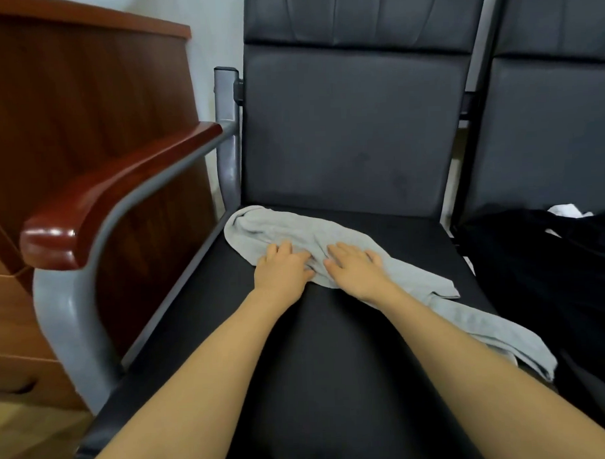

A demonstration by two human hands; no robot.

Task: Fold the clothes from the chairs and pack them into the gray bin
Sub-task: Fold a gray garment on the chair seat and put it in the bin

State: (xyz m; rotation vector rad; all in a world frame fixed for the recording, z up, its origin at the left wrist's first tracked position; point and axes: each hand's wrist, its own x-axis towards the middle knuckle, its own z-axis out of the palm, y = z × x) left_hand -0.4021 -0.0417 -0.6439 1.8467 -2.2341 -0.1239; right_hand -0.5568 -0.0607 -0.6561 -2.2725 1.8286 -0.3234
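Both hands, left hand (282, 269) and right hand (355, 267), lie spread flat on the gray garment (277, 226) (crumpled across the chair seat (200, 301)).

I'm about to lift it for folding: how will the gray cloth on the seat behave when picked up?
The gray cloth looks floppy: it lies bunched and creased under the left hand and right hand, so it will probably sag. Its far end trails over the black seat edge, so it may slide off.
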